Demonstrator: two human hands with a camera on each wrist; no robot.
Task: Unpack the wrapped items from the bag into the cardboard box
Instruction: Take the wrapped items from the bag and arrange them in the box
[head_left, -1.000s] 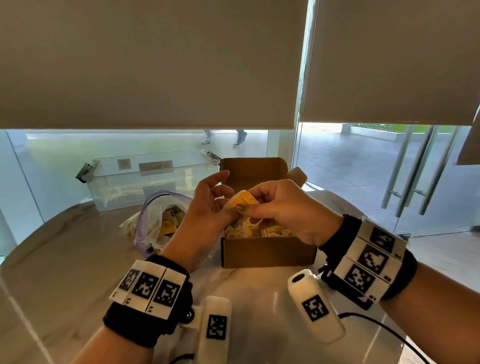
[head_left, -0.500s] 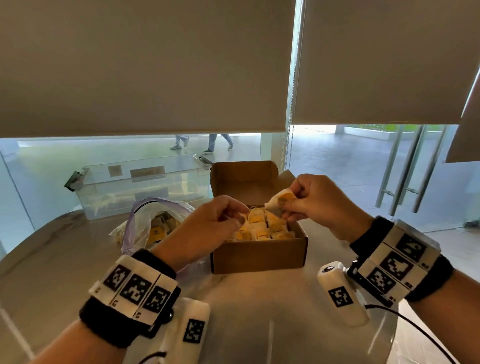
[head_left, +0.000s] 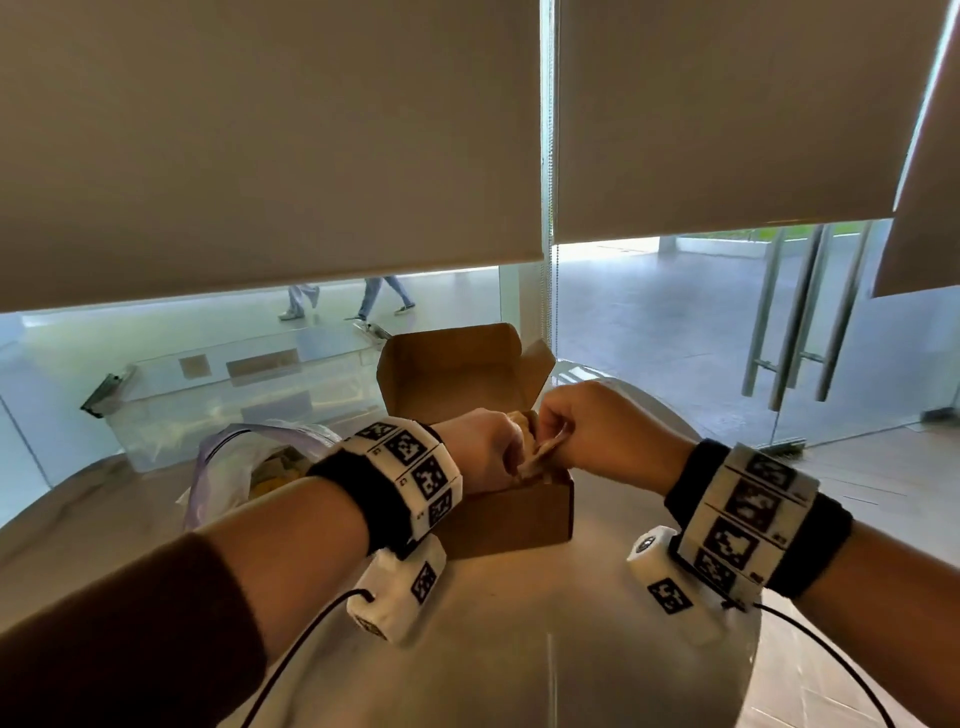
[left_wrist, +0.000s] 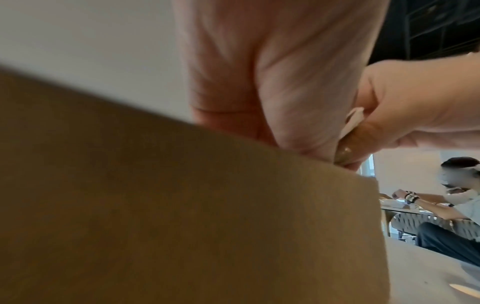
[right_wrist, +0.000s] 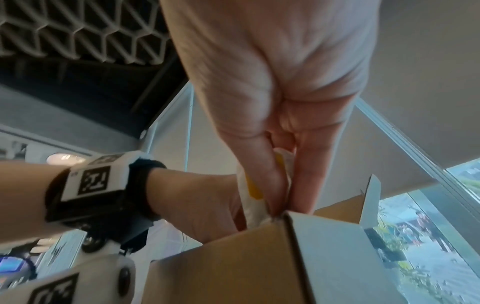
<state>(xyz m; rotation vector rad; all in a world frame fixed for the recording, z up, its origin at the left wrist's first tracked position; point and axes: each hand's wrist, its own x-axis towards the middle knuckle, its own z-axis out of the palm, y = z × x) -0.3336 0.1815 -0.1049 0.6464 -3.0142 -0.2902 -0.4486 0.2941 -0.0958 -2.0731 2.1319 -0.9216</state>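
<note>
Just below the right hand (head_left: 597, 431), the box (head_left: 511, 519) stands open; a wrapped item (right_wrist: 255, 185) is pinched between thumb and fingers. It should be lowered edge-first into a gap. The left hand (head_left: 480, 449) is curled beside it; its grip cannot be told.

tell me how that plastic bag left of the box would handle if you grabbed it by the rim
The plastic bag would probably be floppy: its thin clear film sags in wrinkles on the table. It likely sags and swings under the wrapped pieces left inside. The film looks smooth, so a loose pinch might slip.
</note>
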